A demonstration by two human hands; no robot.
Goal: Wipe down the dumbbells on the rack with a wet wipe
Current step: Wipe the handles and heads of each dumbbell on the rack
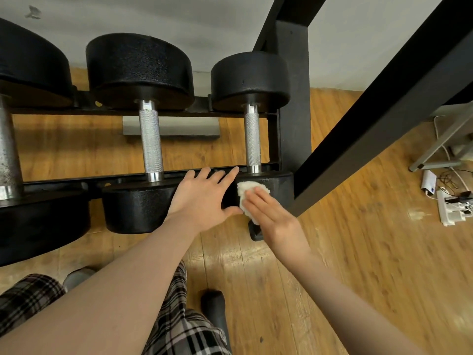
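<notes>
White wipe (crumpled) on dumbbell.

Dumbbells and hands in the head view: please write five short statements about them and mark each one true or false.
1. The right hand presses a white wipe against the near end of the rightmost dumbbell. True.
2. The left hand holds the wipe. False: the left hand rests with spread fingers on the near ends of the dumbbells, beside the wipe.
3. Three dumbbells show on the rack. True.
4. The wipe lies on the wooden floor. False: it is on the dumbbell, under the right hand's fingers.
5. A power strip lies on the floor at the right. True.
</notes>
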